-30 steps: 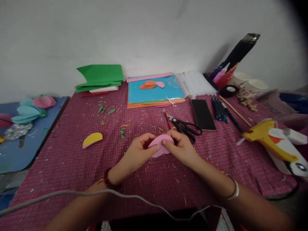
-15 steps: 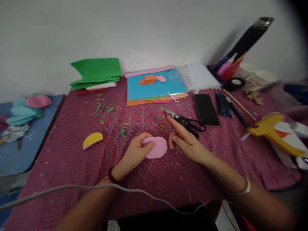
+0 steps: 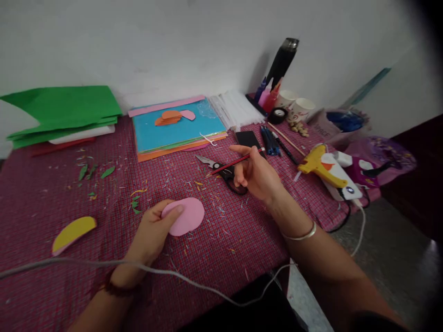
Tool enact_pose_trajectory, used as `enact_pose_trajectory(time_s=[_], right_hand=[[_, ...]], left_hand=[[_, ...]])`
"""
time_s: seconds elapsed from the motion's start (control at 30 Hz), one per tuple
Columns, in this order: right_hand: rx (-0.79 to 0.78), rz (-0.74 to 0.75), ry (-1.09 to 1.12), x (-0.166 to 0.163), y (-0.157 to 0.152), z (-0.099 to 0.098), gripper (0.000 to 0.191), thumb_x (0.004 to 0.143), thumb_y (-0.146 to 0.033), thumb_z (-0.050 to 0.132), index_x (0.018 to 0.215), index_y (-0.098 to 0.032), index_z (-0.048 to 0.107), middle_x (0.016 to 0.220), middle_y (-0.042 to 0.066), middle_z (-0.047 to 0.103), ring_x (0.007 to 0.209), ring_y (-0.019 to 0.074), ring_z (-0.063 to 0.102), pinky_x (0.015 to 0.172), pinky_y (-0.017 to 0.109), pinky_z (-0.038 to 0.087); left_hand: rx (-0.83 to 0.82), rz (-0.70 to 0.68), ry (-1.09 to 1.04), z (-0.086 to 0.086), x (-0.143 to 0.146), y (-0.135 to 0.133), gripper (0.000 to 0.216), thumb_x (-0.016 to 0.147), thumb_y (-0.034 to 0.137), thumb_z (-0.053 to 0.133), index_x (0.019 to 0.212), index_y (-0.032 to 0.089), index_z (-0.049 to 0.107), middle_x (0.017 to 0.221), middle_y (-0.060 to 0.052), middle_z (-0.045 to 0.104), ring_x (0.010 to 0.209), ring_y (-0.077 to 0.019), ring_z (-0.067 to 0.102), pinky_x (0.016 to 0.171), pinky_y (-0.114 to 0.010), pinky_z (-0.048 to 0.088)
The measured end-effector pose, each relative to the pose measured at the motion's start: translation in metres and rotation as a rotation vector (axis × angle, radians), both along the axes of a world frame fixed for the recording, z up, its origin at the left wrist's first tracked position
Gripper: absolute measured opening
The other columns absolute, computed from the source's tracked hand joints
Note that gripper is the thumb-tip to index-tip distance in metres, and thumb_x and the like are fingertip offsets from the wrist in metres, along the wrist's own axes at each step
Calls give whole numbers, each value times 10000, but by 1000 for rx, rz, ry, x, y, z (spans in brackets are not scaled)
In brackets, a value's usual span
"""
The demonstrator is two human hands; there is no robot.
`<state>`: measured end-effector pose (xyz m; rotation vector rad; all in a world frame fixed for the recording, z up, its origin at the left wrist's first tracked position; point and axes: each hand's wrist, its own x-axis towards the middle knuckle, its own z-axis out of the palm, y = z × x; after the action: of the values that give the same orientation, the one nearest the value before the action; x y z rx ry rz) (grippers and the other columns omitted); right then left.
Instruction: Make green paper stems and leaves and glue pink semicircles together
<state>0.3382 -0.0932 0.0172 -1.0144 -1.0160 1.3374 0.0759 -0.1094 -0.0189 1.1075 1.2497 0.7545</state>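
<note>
My left hand (image 3: pixel 152 233) pinches the left edge of a rounded pink paper cutout (image 3: pixel 189 216), thumb on top and fingers beneath. A red pencil (image 3: pixel 230 164) is held in my right hand (image 3: pixel 261 177), its tip pointing left and its other end by my index finger. Black-handled scissors (image 3: pixel 207 161) lie on the table under the pencil, their handles partly hidden by my right hand. A yellow half-round paper piece (image 3: pixel 74 233) with a pink edge rests to the left.
Coloured sheets (image 3: pixel 148 133) and folded green paper (image 3: pixel 69 110) lie at the back. A black phone-like object (image 3: pixel 247 137), pens (image 3: pixel 270 140) and a yellow glue gun (image 3: pixel 318 166) are at the right. A pale cable (image 3: pixel 166 274) crosses in front. Paper scraps dot the checked cloth.
The view has swung to the right. My right hand has turned, and the pencil now lies across above the scissors. My left hand keeps hold of the pink paper cutout.
</note>
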Motion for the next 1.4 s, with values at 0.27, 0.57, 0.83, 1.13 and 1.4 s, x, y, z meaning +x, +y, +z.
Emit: enact_pose_trajectory(time_s=[0.27,0.57,0.83,1.13,1.4], right_hand=[[187,-140,-489,5,5,-11,115,905,-325,485,900,-228,546,750,1,650,627,129,581,612,271,436],[210,24,-1642,10,-9,-8,99,808,-220,614,798,-198,518,766,61,610,706,203,545,602,279,320],[252,-90,-1594,10,-3,-21,105,763,-184,581,733,-211,485,734,37,550,674,190,528,610,274,357],[13,-452,-1556,35,133,5,95,766,-271,583,819,-199,549,811,92,654,756,241,588,610,302,364],[-24,-481,-1465,64,208,0,218,718,-143,591,925,-76,576,970,249,639,928,348,590,773,420,415]], left_hand=[[8,15,-31,-1,1,0,285,729,431,708,711,161,619,594,43,555,526,-91,475,485,-183,353],[31,-19,-112,-2,2,2,272,710,406,723,706,163,598,601,48,551,523,-91,478,489,-189,364],[49,-18,-159,-2,4,1,256,691,380,720,703,163,586,628,39,552,546,-101,487,500,-202,365],[2,-31,-152,6,3,2,278,699,406,699,677,166,560,595,46,501,534,-98,444,497,-209,347],[-36,-49,-120,-3,-1,4,303,716,451,687,690,174,568,623,30,501,565,-113,448,499,-213,349]])
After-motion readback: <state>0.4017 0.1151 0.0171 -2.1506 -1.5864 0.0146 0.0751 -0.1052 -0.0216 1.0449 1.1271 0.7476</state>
